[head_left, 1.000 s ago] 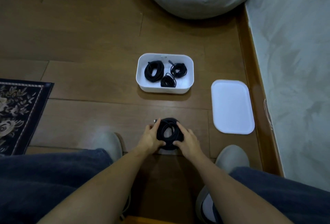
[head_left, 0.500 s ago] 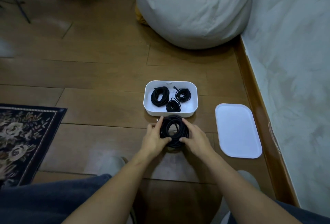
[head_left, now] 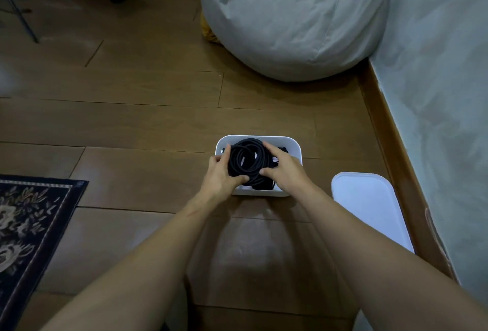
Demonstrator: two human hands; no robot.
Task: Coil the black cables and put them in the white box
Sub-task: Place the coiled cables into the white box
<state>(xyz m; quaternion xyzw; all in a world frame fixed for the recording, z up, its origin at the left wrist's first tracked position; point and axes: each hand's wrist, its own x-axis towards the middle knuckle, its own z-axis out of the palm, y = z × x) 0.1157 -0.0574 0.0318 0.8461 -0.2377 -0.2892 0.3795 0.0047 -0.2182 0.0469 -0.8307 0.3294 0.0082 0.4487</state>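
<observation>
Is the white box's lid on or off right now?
Off. The lid lies flat on the floor beside the white box; the left hand and right hand hold a black cable coil in its open top.

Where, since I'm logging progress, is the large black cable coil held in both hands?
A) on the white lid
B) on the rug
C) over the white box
C: the left hand and right hand grip the large black cable coil over the white box, whose rim shows around it.
</observation>
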